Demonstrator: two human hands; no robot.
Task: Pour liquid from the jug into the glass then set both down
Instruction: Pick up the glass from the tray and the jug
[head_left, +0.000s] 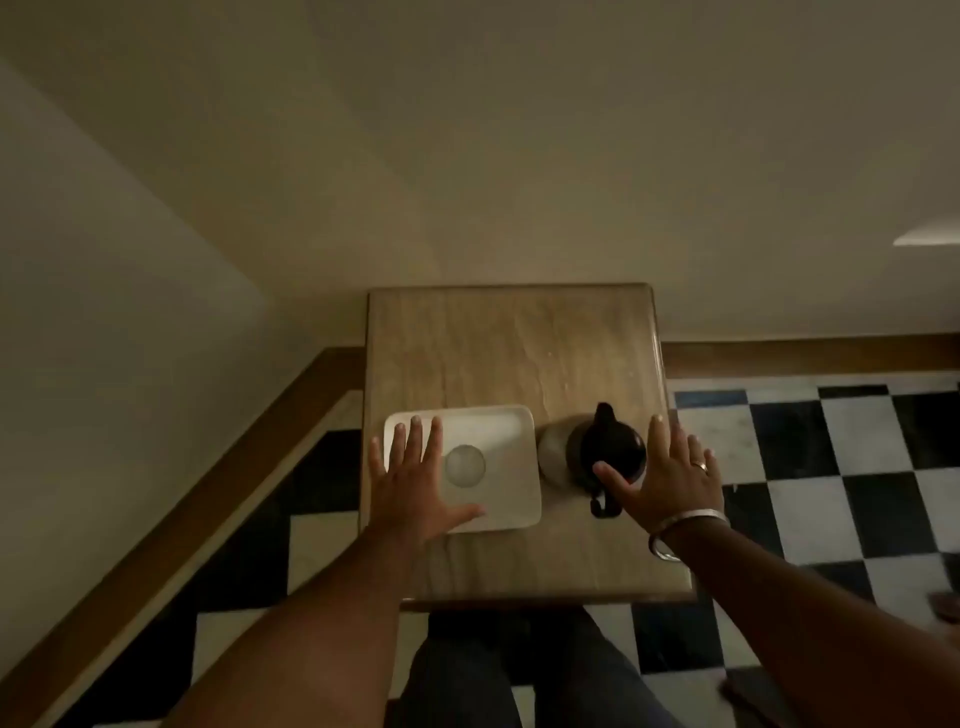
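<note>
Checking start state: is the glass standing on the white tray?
Yes, the glass stands upright on the white tray, beside the left hand.

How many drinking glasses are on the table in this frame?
1. The glass stands on the white tray at the table's near left, beside the left hand. The jug could hide something behind it.

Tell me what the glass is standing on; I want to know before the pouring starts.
The glass stands on a white tray on the table. The left hand covers the tray's left part. Whether the glass holds liquid is unclear.
</note>
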